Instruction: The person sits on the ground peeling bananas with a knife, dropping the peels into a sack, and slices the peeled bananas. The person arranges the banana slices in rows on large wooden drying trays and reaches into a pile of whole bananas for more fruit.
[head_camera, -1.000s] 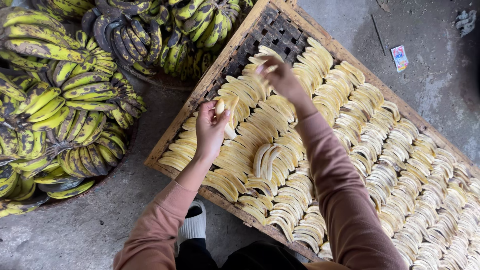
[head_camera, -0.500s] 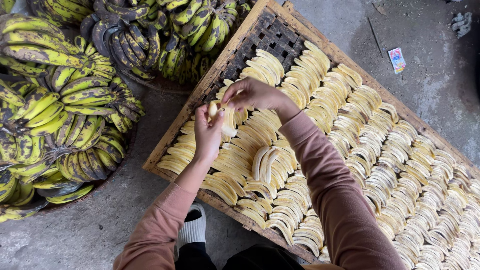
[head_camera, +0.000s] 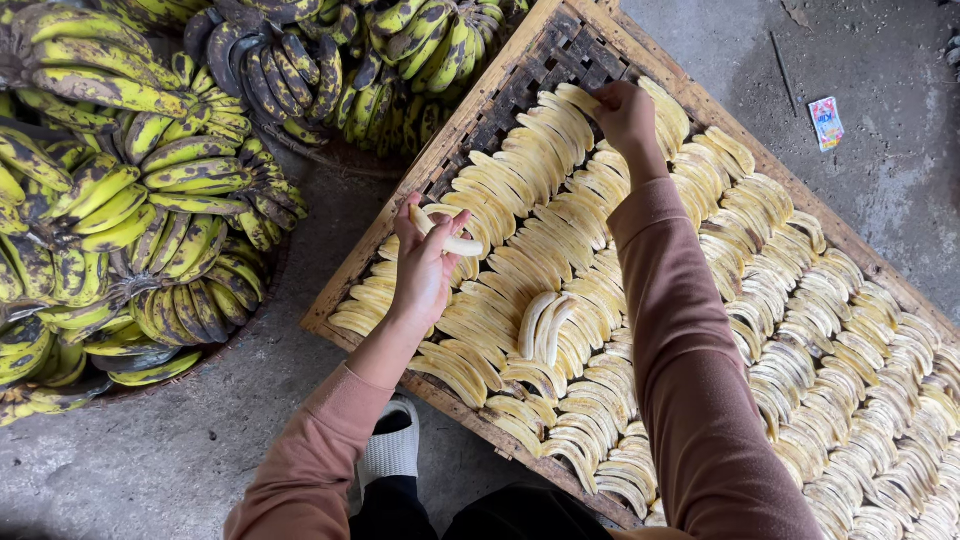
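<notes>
Left hand (head_camera: 425, 268) pinches a pale peeled banana slice (head_camera: 450, 240) over the wooden drying rack (head_camera: 520, 75). Right hand (head_camera: 625, 115) pinches slices near its bare far corner; everywhere else is packed.

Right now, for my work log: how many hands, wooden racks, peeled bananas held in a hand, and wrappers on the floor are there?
Hands: 2, the left hand and the right hand
Wooden rack: 1
Peeled banana in the left grip: 1
Wrapper on the floor: 1
Total: 5
</notes>
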